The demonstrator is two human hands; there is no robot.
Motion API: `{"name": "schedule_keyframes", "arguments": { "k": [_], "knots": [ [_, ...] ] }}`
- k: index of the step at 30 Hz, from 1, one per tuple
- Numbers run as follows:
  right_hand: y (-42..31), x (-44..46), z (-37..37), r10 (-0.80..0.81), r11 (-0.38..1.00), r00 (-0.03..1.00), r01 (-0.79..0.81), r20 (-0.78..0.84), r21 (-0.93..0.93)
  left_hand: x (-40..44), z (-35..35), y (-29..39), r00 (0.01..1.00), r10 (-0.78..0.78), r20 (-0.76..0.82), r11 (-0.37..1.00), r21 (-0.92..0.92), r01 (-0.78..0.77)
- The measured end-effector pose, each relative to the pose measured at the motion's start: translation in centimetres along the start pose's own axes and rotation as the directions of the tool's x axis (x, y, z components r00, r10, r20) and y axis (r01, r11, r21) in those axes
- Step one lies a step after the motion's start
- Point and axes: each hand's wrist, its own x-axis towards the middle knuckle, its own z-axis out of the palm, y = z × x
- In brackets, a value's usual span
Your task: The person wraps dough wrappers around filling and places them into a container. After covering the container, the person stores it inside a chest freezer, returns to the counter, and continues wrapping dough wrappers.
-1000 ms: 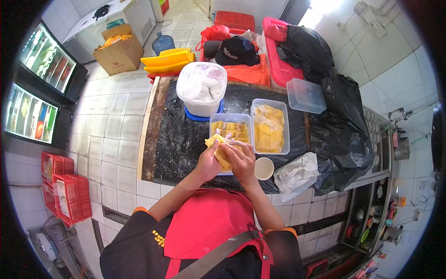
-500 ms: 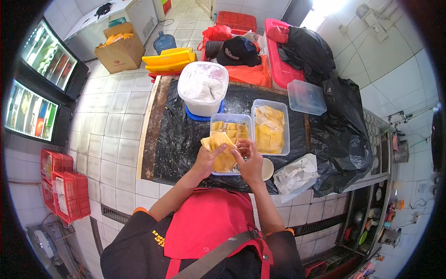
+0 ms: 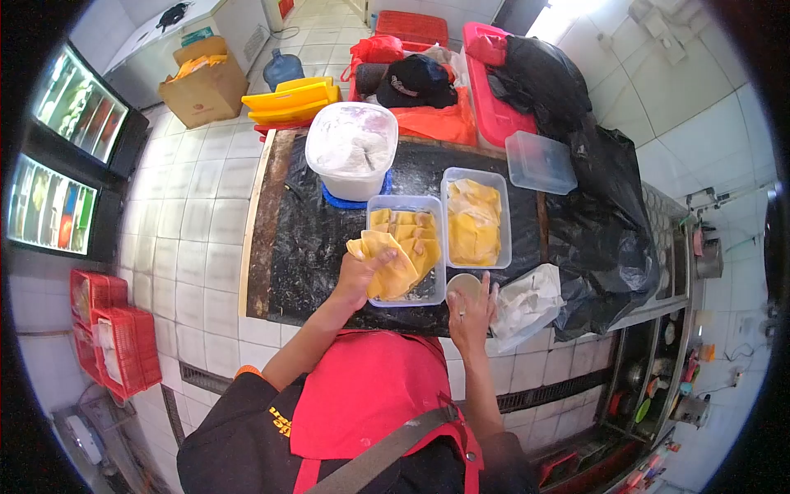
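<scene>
My left hand is closed on a stack of yellow dough wrappers, thumb on top, above the near part of a clear plastic container. Inside that container lie more folded yellow dough pieces. My right hand is at a small round bowl, fingers apart and reaching over its near edge. Whether the fingertips touch what is in the bowl I cannot tell. Beside the first container stands a second clear container filled with yellow dough sheets.
A white tub of flour stands on a blue base at the back left of the black-covered table. An empty clear box sits at the right, and a white crumpled sheet near the front edge. Black plastic covers the right side.
My right hand has left the wrappers and moved right and down to the small bowl. My left hand still holds the wrappers, slightly lower and further left.
</scene>
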Motion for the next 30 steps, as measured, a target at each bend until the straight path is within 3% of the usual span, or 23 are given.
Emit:
{"name": "schedule_keyframes", "arguments": {
  "k": [2,3,5,8,12,14,16,18,20,21,23,24,26,28,30],
  "knots": [
    [-2.1,1.7,-2.0,-0.142,0.874,0.985,0.171,-0.098,0.454,-0.5,0.6,0.4,1.0,-0.004,0.003,0.997,0.081,0.004],
    [-3.4,2.2,-3.0,-0.132,0.875,0.986,0.163,-0.1,0.456,-0.7,0.9,0.6,1.0,-0.001,0.004,0.987,0.159,0.001],
    [-6.2,3.2,-4.4,-0.326,0.714,0.934,0.343,-0.143,0.611,-0.9,1.0,0.7,0.999,0.013,0.045,0.974,0.224,-0.023],
    [-7.9,4.6,-3.5,-0.448,0.738,0.874,0.48,-0.188,0.475,-1.6,1.6,1.1,0.994,0.061,0.096,0.959,0.269,-0.085],
    [-8.8,6.0,-2.3,-0.435,0.786,0.871,0.492,-0.23,0.374,-1.7,0.7,0.9,0.99,0.106,0.096,0.964,0.235,-0.126],
    [-9.1,5.6,-2.5,-0.269,0.57,0.955,0.053,0.125,0.82,-1.6,0.2,0.7,0.994,0.089,0.062,0.968,0.23,-0.101],
    [-8.8,4.9,-1.1,-0.229,0.573,0.969,0.056,0.094,0.818,-1.3,-0.2,0.7,0.997,0.07,0.035,0.972,0.223,-0.077],
    [-8.1,4.6,-0.3,-0.184,0.576,0.981,0.055,0.064,0.815,-1.1,-0.8,0.6,0.983,0.138,0.119,0.904,0.39,-0.174],
    [-7.3,4.7,-0.4,-0.35,0.668,0.923,0.365,-0.159,0.648,-0.9,-1.2,0.3,0.972,0.118,0.204,0.853,0.48,-0.204],
    [-7.1,4.5,-0.2,-0.347,0.67,0.924,0.362,-0.157,0.648,-0.8,-1.4,0.1,0.955,0.087,0.285,0.792,0.562,-0.24],
    [-6.6,4.3,0.4,-0.212,0.514,0.969,0.0,0.127,0.858,0.0,-2.5,-1.6,0.948,0.063,0.313,0.744,0.618,-0.254],
    [-6.4,4.3,0.4,-0.208,0.514,0.97,-0.002,0.128,0.858,0.0,-2.3,-1.6,0.948,-0.001,0.317,0.725,0.653,-0.217],
    [-5.8,4.5,0.1,-0.234,0.201,0.878,-0.378,0.419,0.904,-0.3,-1.9,-1.6,0.945,-0.07,0.319,0.702,0.689,-0.181],
    [-5.3,4.9,-0.2,-0.252,0.242,0.877,-0.351,0.408,0.905,-0.6,-1.4,-1.5,0.933,-0.15,0.327,0.836,0.546,-0.057],
    [-4.8,5.5,-0.4,-0.272,0.281,0.877,-0.322,0.397,0.904,-1.0,-0.7,-1.3,0.923,-0.166,0.347,0.86,0.509,-0.037]
  ]
}}
